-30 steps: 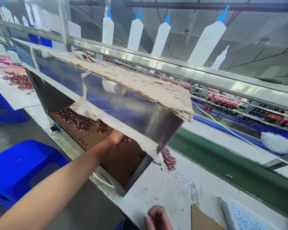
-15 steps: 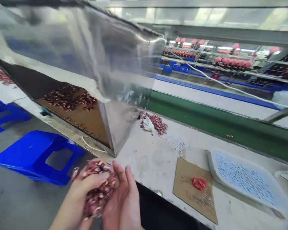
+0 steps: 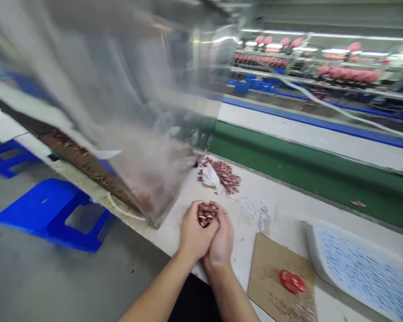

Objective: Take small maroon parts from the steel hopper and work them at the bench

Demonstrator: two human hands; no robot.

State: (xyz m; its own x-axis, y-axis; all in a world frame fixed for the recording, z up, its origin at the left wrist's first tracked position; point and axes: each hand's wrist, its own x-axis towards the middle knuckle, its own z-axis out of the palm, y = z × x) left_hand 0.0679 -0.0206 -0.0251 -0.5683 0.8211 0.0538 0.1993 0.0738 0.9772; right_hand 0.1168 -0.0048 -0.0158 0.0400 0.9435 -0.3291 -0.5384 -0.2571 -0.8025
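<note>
Fingers (image 3: 224, 219) partly hide the reddish pieces (image 3: 206, 213), the metal box (image 3: 137, 103) is blurred, the tray (image 3: 315, 250) cut off.

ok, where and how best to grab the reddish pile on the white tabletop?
Reddish pile: probably a cupped scoop under its near right edge, coming in low from that side. It's a loose, low heap with no single part to pinch, and the white crumpled thing lies at its near left.

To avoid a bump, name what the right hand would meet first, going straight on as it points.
Probably the reddish pile on the tabletop, though the right hand could pass above; its height is unclear.
</note>
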